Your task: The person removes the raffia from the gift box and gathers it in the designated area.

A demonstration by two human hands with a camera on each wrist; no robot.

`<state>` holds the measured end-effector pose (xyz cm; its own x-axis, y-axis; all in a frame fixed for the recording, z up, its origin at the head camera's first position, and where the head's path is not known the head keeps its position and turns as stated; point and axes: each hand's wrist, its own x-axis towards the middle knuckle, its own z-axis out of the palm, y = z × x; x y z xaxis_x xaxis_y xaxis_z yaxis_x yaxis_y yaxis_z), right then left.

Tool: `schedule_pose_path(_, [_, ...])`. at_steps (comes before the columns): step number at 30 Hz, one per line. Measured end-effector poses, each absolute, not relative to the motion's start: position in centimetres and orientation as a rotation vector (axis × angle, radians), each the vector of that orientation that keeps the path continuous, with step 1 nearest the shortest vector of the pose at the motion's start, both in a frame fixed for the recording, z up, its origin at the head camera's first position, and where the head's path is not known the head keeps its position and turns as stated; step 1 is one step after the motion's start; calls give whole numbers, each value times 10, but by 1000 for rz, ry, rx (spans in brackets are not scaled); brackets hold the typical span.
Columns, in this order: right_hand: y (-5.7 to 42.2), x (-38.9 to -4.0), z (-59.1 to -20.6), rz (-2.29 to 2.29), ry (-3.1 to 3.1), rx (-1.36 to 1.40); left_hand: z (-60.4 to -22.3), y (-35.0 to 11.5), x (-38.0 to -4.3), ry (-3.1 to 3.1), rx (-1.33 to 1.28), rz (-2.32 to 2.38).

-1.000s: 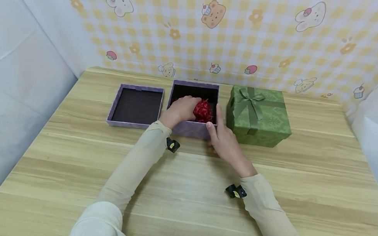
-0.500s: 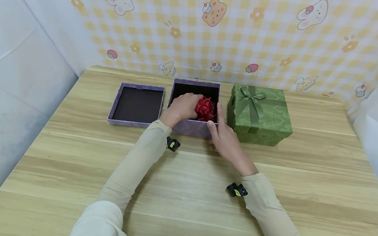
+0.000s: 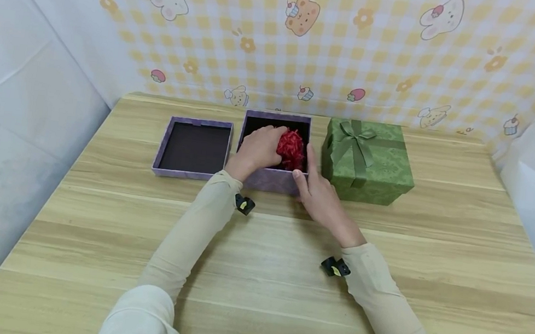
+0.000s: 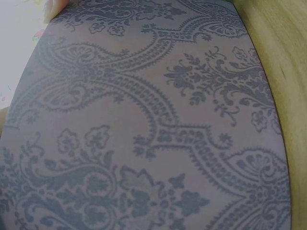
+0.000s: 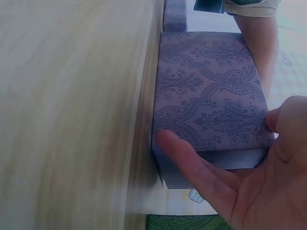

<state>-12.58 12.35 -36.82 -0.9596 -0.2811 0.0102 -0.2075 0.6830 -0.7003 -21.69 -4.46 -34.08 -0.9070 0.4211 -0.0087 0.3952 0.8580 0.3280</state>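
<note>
My left hand reaches over the front rim into an open purple patterned box and grips a bunch of red shredded paper. Some of its fingers are hidden behind the hand and the paper. At the box's front right corner, my right hand holds the box, the thumb at the front rim and a finger along the right side. The right wrist view shows another finger at the lower corner of the front wall. That patterned wall fills most of the left wrist view.
A purple lid lies inside up to the left of the box. Right of the box stands a closed green gift box with a ribbon bow. Everything rests on a wooden table before a yellow checked cloth.
The red shredded paper has come up slightly inside the box, with my left hand on it. My right hand stays at the box corner; the boxes and the lid have not moved.
</note>
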Motion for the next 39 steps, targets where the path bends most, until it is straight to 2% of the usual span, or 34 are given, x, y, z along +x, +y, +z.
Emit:
schedule_pose_path(11, [124,-127,-369,-1088,2855,-427,-338,-47,-217,3091,479,701])
schedule_pose_path(25, [123,-127,-370,-1097,2857,-408,-333,-52,-212,3291,558,1203])
schedule_pose_path(34, [122,-126,-368,-1068,2869,-380,-320,-62,-206,3292,999,1654])
schedule_pose_path(39, [119,-126,-367,-1052,2872,-381,-305,-79,-196,3298,1154,1708])
